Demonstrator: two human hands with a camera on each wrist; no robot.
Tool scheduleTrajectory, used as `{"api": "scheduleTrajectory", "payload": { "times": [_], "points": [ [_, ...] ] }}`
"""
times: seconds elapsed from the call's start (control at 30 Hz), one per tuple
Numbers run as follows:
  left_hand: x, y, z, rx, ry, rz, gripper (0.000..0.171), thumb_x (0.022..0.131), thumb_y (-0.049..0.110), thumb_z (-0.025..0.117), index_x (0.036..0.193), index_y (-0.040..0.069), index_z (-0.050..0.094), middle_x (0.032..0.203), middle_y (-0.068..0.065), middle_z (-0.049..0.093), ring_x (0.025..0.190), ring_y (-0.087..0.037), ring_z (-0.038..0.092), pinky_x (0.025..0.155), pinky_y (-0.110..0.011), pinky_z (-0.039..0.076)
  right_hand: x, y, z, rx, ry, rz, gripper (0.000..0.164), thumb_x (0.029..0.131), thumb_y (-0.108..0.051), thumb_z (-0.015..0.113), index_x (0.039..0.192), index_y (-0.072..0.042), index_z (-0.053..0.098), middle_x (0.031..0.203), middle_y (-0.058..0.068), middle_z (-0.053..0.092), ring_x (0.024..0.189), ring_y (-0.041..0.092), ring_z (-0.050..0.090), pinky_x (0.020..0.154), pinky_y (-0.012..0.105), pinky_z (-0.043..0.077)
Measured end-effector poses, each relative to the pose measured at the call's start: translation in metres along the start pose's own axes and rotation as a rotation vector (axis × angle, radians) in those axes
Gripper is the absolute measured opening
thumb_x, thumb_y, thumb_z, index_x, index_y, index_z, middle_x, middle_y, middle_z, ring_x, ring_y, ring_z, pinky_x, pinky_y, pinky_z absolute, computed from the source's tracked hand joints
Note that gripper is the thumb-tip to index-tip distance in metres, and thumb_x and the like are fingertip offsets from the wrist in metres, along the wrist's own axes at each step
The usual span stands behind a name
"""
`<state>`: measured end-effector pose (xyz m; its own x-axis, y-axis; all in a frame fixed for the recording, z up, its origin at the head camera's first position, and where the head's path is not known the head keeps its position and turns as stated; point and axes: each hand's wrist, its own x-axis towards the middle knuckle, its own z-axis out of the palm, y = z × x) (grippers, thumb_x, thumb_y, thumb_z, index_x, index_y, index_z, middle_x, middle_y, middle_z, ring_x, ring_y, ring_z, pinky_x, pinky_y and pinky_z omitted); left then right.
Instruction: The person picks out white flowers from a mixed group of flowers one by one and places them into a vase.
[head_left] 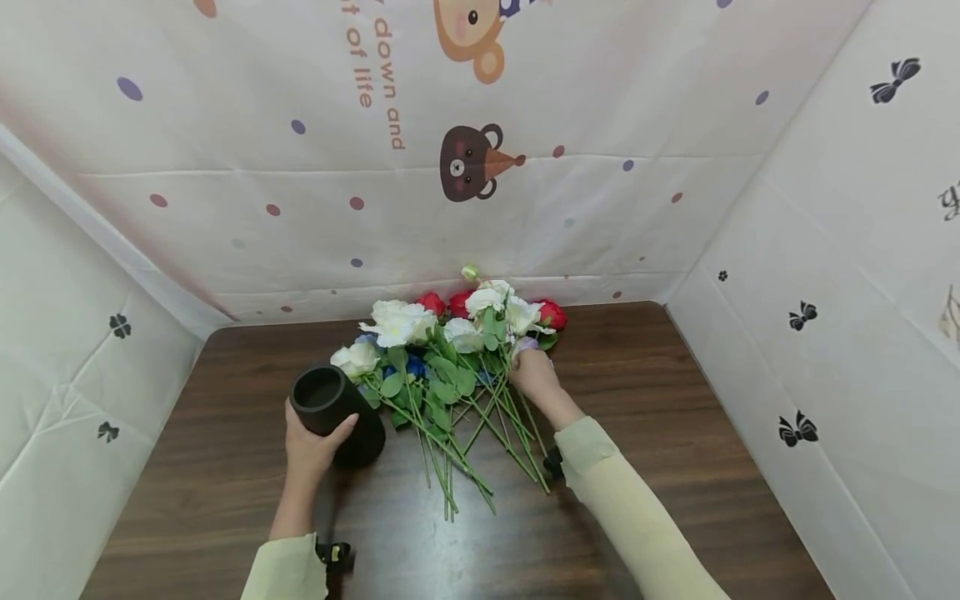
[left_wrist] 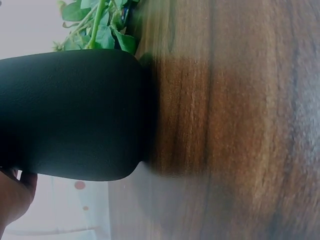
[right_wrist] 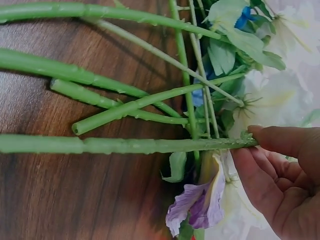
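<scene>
My left hand (head_left: 307, 442) grips a black vase (head_left: 363, 433), thumb on its near side, its round mouth visible from above. In the left wrist view the vase (left_wrist: 75, 115) fills much of the picture with its base at the tabletop. At the right of a heap of artificial flowers, my right hand (head_left: 536, 375) pinches a green flower stem (right_wrist: 120, 145) between thumb and fingers. Which bloom belongs to that stem I cannot tell. Just beside the fingertips is a purple flower (right_wrist: 200, 200). White flowers (head_left: 401, 323), red flowers (head_left: 551, 314) and blue flowers (head_left: 415, 367) lie around it.
Loose green stems (head_left: 450, 475) cross one another and point toward the near side of the brown wooden table (head_left: 465, 558). A printed cloth backdrop (head_left: 315, 242) rises behind the flowers, with white cloth walls (head_left: 750, 350) on both sides.
</scene>
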<state>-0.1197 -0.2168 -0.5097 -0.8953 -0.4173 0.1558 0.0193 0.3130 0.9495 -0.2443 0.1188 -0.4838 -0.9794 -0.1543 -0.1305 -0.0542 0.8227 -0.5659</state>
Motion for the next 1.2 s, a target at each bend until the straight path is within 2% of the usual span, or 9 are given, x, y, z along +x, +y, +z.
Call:
{"api": "scheduleTrajectory", "payload": {
  "times": [0.17,0.4,0.5,0.57,0.67,0.77,0.93,1.07,1.2],
  "points": [
    [0.000,-0.002,0.001,0.002,0.014,0.007,0.089,0.076,0.005,0.080,0.150,-0.004,0.031,0.143,-0.027,0.048,0.114,0.002,0.041,0.110,-0.057,0.034,-0.004,0.001,-0.003,0.089,-0.004,-0.013,0.057,0.093,-0.004,0.065,0.053,-0.016,0.028,0.053,-0.006,0.017,0.053,0.011,0.017,0.059,0.027,0.025],
    [0.000,-0.002,0.001,0.004,0.007,0.008,0.089,0.077,0.005,0.079,0.151,-0.005,0.031,0.144,-0.028,0.047,0.126,-0.030,0.044,0.113,-0.060,0.033,-0.012,0.000,-0.010,0.200,0.008,-0.036,0.053,0.095,-0.009,0.068,0.054,-0.017,0.035,0.050,-0.007,0.029,0.051,0.010,0.035,0.057,0.024,0.033],
    [-0.001,-0.001,0.001,0.002,0.002,-0.001,0.089,0.077,0.005,0.080,0.151,-0.003,0.031,0.144,-0.026,0.048,0.124,-0.020,0.046,0.113,-0.059,0.033,-0.016,-0.004,-0.016,0.308,0.009,-0.018,0.045,0.095,-0.008,0.069,0.059,-0.013,0.043,0.058,-0.005,0.040,0.057,0.013,0.053,0.059,0.025,0.050],
    [-0.001,0.000,0.001,-0.002,0.003,-0.004,0.089,0.077,0.005,0.080,0.151,-0.002,0.031,0.144,-0.025,0.048,0.119,-0.009,0.045,0.113,-0.058,0.034,-0.018,-0.008,-0.020,0.409,0.008,-0.001,0.031,0.096,-0.008,0.069,0.067,-0.006,0.055,0.068,0.000,0.054,0.066,0.021,0.065,0.068,0.033,0.060],
    [-0.001,0.000,0.001,-0.006,0.003,0.000,0.089,0.077,0.005,0.081,0.151,-0.002,0.031,0.145,-0.024,0.048,0.115,0.002,0.041,0.113,-0.058,0.034,-0.020,-0.014,-0.022,0.552,0.010,0.023,0.014,0.097,-0.009,0.067,0.093,0.004,0.067,0.092,0.009,0.067,0.082,0.029,0.071,0.078,0.040,0.063],
    [-0.002,0.001,0.000,-0.005,0.005,0.001,0.090,0.077,0.005,0.081,0.152,-0.001,0.031,0.145,-0.024,0.047,0.116,0.000,0.041,0.112,-0.058,0.034,-0.020,-0.021,-0.022,0.684,0.011,0.041,0.021,0.099,-0.011,0.066,0.108,0.008,0.064,0.096,0.011,0.069,0.082,0.026,0.071,0.078,0.034,0.063],
    [-0.002,0.001,0.000,-0.002,0.009,0.001,0.090,0.077,0.005,0.081,0.152,-0.002,0.031,0.145,-0.025,0.047,0.116,0.000,0.041,0.112,-0.057,0.034,-0.024,-0.033,-0.024,0.887,0.048,0.038,0.013,0.100,-0.007,0.063,0.098,0.004,0.057,0.085,-0.001,0.065,0.074,0.007,0.065,0.075,0.022,0.060],
    [-0.003,0.000,0.001,-0.003,0.006,-0.005,0.090,0.077,0.005,0.081,0.152,-0.001,0.031,0.145,-0.024,0.047,0.115,0.003,0.041,0.111,-0.056,0.034,-0.030,-0.043,-0.026,0.951,0.123,0.016,0.011,0.101,-0.006,0.061,0.094,0.000,0.055,0.084,-0.003,0.062,0.073,0.003,0.064,0.080,0.025,0.060],
    [-0.003,0.002,0.000,-0.007,0.005,-0.017,0.090,0.077,0.006,0.080,0.152,-0.001,0.031,0.145,-0.025,0.048,0.123,-0.017,0.046,0.112,-0.058,0.034,-0.033,-0.056,-0.030,1.029,0.186,-0.011,0.011,0.102,-0.004,0.059,0.094,-0.001,0.052,0.087,-0.001,0.058,0.078,0.001,0.064,0.086,0.026,0.061]
  ]
}}
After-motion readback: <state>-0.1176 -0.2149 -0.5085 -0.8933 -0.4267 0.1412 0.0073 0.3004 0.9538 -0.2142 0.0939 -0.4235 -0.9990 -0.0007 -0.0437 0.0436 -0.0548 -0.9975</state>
